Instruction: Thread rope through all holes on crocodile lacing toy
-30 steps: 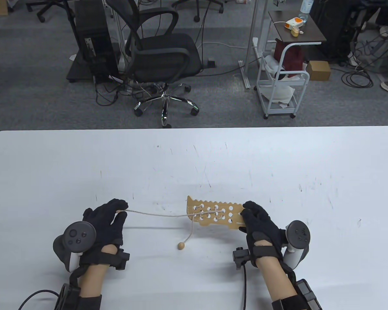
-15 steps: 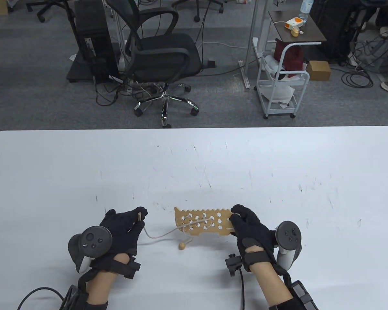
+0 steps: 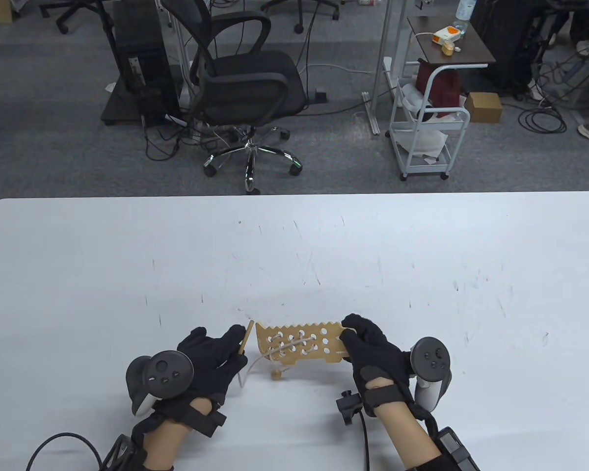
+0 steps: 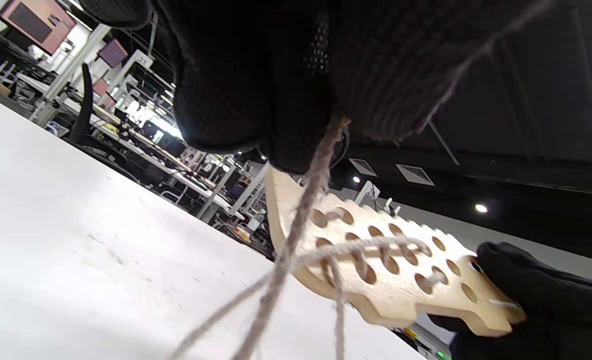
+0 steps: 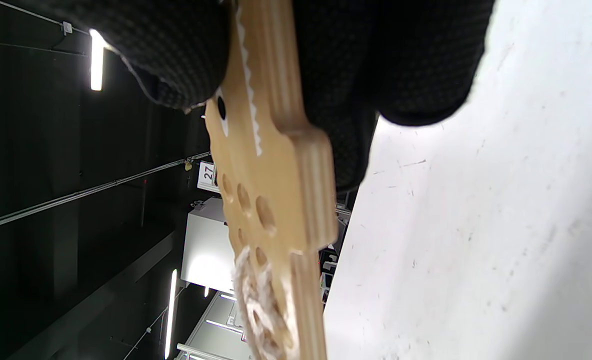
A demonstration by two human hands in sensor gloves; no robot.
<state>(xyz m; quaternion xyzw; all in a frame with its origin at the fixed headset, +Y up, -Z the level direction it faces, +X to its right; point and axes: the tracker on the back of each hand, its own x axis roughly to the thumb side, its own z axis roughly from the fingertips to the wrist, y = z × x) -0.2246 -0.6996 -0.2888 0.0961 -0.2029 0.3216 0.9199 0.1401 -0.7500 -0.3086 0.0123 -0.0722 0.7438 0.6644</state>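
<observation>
Two gloved hands are working a wooden crocodile lacing toy [image 3: 299, 343] above the near edge of a white table [image 3: 422, 245]. The right hand [image 3: 373, 351] is gripping the toy's head end between curled fingers and thumb, holding the board off the tabletop, tilted. The left hand [image 3: 211, 355] is pinching the rope's [image 4: 296, 235] wooden needle tip [image 3: 246, 337] just beside the toy's tail end, the needle angling up toward the board. The rope is crossing several holes on the tail half, while the holes nearer the head are showing open. A slack loop is hanging from the board, and a wooden bead [image 3: 276, 375] at the rope's other end appears to be resting on the table below.
</observation>
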